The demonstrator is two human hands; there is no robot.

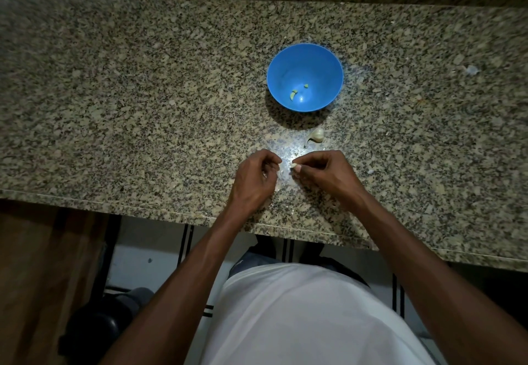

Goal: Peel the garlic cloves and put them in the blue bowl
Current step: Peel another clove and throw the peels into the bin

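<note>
To the left of my hands the granite counter [120, 101] lay bare all the way out, and its front edge ran just behind my wrists. My left hand [254, 179] hovered low over the counter with its fingers curled in toward the thumb; whether it pinched a scrap of skin I could not tell. A narrow gap separated it from my right hand [323, 173], which pinched a garlic clove [293, 165] between thumb and fingertips, the clove poking out toward the left hand. Just beyond my right hand an unpeeled clove [316, 136] rested on the counter, and further ahead stood the blue bowl [304, 58], well apart from both hands, with a few peeled pieces [294, 94] in its bottom. Far to the right of my hands a scrap of skin [471, 70] lay on otherwise open counter.
</note>
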